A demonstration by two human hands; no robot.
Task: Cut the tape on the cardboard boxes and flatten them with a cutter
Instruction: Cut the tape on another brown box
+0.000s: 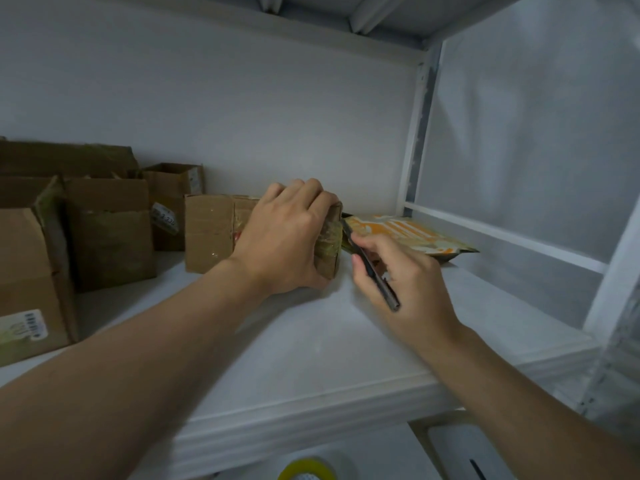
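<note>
Small cardboard box, lying on the white shelf with its long axis running left to right, parallel to the back wall; its taped end faces right. The left hand lies over the top of the box near that end, fingers curled over the far edge and thumb at the near side, gripping it. The right hand, just right of the box, holds the cutter pinched between thumb and curled fingers, pen-fashion. The cutter's long axis runs diagonally, its butt toward the viewer and to the right, its tip pointing away and to the left, at the upper part of the box's taped end; whether the tip touches the tape cannot be told. Behind the cutter, right of the box, an orange-and-white pouch lies flat. Left of the box stand several larger cardboard boxes, some bearing labels. Below the shelf edge, nearer the viewer than the box, part of a yellow tape roll shows.
</note>
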